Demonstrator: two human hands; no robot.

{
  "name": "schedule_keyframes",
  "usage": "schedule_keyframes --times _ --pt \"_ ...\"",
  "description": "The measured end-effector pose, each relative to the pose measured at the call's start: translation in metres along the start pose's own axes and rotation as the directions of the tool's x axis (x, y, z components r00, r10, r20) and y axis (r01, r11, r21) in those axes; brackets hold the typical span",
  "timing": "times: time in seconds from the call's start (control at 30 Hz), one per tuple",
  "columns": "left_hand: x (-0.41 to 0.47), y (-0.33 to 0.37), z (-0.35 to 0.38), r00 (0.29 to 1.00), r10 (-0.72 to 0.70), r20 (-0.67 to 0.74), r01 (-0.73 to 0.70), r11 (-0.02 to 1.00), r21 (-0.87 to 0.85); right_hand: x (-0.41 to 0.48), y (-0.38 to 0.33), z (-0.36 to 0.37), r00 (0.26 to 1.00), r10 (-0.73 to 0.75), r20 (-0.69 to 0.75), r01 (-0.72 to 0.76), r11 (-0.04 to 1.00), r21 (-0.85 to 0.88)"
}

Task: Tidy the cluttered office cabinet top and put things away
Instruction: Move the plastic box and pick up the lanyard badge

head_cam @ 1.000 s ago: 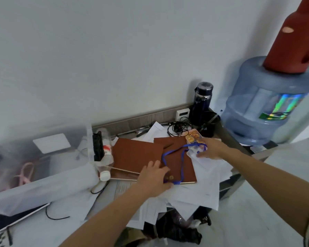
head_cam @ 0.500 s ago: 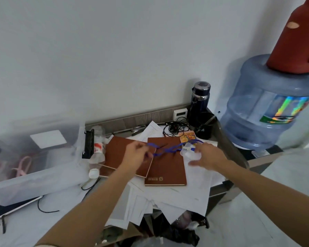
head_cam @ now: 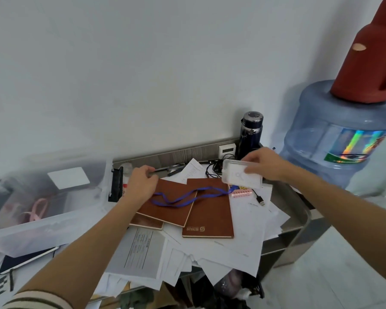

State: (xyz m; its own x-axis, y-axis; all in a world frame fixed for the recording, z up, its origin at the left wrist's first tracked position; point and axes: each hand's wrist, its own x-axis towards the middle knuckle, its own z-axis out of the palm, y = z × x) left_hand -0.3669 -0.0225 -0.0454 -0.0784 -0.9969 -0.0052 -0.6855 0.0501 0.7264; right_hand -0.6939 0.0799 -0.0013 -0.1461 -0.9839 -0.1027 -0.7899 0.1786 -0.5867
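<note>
I am seeing the right hand [head_cam: 266, 166] pinching a clear badge holder [head_cam: 241, 178], thumb lying across its top face and the other fingers curling under its far edge, lifting it tilted just above the papers [head_cam: 243, 233]. A blue lanyard [head_cam: 183, 198] is running from below that holder leftward, lying slack over two brown notebooks [head_cam: 210, 210] that are sitting between the hands. Its looped end is reaching the wrist of the left hand [head_cam: 142, 182]. That hand is hovering over the far corner of the left notebook with its fingers curling, the fingertips meeting a dark pen [head_cam: 165, 169] just beyond it; I cannot tell whether they are gripping the pen. The two hands are staying well apart. A dark flask [head_cam: 251, 132] is standing just beyond the right hand, and a clear storage box [head_cam: 42, 197] is sitting left of the left hand.
</note>
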Motion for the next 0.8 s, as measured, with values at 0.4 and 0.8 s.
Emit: schedule_keyframes --times 0.4,0.8 --pt "-0.049 0.033 0.024 0.821 -0.028 0.570 0.499 0.519 -0.694 0.023 -0.143 -0.035 0.960 -0.166 0.226 -0.039 0.718 0.695" --pt "-0.007 0.007 -0.191 0.992 -0.037 0.123 0.127 0.414 -0.901 0.089 -0.214 -0.009 0.996 -0.049 0.073 -0.034 0.554 0.832"
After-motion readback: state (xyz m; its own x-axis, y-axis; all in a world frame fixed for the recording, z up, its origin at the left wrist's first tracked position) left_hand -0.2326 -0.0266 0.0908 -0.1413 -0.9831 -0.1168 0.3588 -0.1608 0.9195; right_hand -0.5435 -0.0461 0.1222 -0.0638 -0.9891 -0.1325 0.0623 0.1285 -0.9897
